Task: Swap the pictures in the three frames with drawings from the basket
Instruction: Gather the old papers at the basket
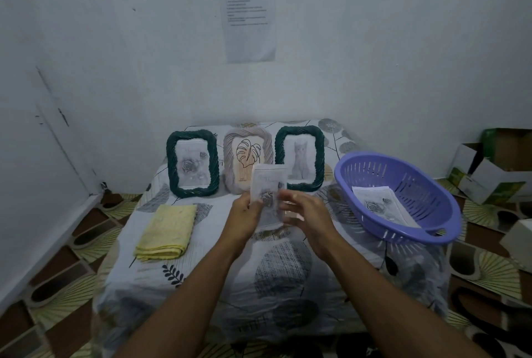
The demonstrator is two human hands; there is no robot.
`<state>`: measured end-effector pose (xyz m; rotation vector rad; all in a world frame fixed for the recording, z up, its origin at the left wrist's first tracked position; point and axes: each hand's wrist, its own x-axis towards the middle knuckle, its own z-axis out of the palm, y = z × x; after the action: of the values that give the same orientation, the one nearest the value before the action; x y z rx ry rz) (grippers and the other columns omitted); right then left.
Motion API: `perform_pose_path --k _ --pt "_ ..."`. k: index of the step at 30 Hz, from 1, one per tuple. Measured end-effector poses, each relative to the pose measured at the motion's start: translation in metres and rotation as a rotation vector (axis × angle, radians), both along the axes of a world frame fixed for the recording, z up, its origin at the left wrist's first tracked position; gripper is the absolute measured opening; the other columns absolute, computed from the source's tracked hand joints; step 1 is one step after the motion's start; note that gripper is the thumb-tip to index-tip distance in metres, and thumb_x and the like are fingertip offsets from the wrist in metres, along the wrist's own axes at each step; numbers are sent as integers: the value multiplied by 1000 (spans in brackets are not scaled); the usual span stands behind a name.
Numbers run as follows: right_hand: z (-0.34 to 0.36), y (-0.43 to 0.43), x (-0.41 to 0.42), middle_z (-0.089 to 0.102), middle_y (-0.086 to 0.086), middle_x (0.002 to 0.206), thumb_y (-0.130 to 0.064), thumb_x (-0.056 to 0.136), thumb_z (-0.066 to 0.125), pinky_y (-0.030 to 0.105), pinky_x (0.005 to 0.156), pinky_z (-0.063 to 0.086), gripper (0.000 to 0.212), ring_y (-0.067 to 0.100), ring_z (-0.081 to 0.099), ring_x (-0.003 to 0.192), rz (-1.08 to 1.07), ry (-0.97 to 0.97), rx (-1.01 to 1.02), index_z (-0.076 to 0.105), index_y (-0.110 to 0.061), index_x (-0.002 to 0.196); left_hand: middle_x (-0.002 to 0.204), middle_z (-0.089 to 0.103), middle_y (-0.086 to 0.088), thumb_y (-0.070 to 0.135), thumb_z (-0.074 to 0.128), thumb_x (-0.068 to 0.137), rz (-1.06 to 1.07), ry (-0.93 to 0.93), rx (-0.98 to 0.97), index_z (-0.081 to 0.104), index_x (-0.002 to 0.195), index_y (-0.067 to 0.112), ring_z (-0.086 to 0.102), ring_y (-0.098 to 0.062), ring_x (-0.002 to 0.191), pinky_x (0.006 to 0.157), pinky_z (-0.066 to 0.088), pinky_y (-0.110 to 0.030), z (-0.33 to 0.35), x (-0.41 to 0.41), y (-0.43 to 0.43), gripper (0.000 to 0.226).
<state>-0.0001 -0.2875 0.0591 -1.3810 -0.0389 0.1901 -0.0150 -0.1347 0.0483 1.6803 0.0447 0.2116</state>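
Left of my grip: folded yellow cloth (165,231). Beyond it, green rose frame (192,162), beige leaf frame (245,156), green cat frame (300,156). My left hand (247,215) pinches rose drawing (269,182) upright; my right hand (306,213), fingers loosely spread, beside its right edge. Right: purple basket (417,182), second drawing (383,205) inside.

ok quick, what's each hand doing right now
Left hand: holding the white paper rose drawing.
Right hand: at the drawing's right edge, blurred; grip cannot be told.

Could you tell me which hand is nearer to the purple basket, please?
Right. The right hand is just left of the basket, not touching it; the left hand, holding a drawing, is farther left.
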Motion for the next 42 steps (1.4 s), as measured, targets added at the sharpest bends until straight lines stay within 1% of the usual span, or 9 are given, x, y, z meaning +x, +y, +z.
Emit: perform_pose_path --k 3,7,13,18,22,27,32,37,42 --pt "-2 -4 10 65 4 116 -12 96 52 29 74 52 25 19 62 103 -118 -67 -136 61 -14 119 101 73 -2 13 50 96 -34 49 -138 69 100 22 67 -26 101 85 54 -38 4 0 7 21" --pt "5 -2 13 65 -1 114 -4 95 53 20 65 51 25 8 63 95 -67 -127 -72 58 -19 116 113 71 -4 12 55 95 -124 -32 -103 62 118 17 66 -24 106 89 54 -42 3 0 13 25" --pt "-13 3 7 74 -1 96 0 95 51 23 70 56 26 15 70 91 -113 -203 -152 67 -20 96 112 68 -1 25 58 92 -91 -99 -42 53 124 20 66 -9 99 75 56 -23 -15 -7 7 32" --pt "-32 9 5 72 -3 100 -10 99 43 38 80 59 27 15 68 93 -128 -269 -267 66 -23 108 124 63 1 21 46 101 -39 -85 -21 47 133 18 61 -13 113 92 53 -30 -30 -3 3 33" --pt "-30 13 9 70 -2 102 -15 102 39 15 69 51 31 11 65 93 -171 -302 -384 66 -18 115 126 60 -1 11 40 102 -9 -70 -62 43 136 14 59 -11 114 85 52 -19 -28 3 -5 35" --pt "-36 16 8 70 0 99 -11 101 41 8 63 47 30 8 63 87 -170 -335 -451 68 -13 113 124 63 -3 6 40 100 19 -53 -45 47 134 15 61 -14 112 92 53 -31 -35 5 -7 35" --pt "-29 10 11 70 -1 84 -15 97 52 17 61 45 17 11 63 77 -233 -347 -454 69 -14 94 118 66 -1 16 43 101 25 -28 -4 53 127 20 63 -15 108 90 54 -38 -30 8 -7 28" --pt "-2 -10 20 71 3 83 -11 91 60 31 70 52 9 19 65 78 -262 -337 -444 68 -11 89 115 65 6 14 42 100 -54 -18 5 54 122 24 62 -4 101 74 53 -16 -5 8 -21 27" --pt "43 -65 36 73 2 86 -12 89 64 35 76 57 7 19 68 82 -316 -342 -419 71 -13 89 107 68 3 25 47 99 -148 -26 -14 58 111 24 66 -14 96 78 56 -33 27 25 -58 16"
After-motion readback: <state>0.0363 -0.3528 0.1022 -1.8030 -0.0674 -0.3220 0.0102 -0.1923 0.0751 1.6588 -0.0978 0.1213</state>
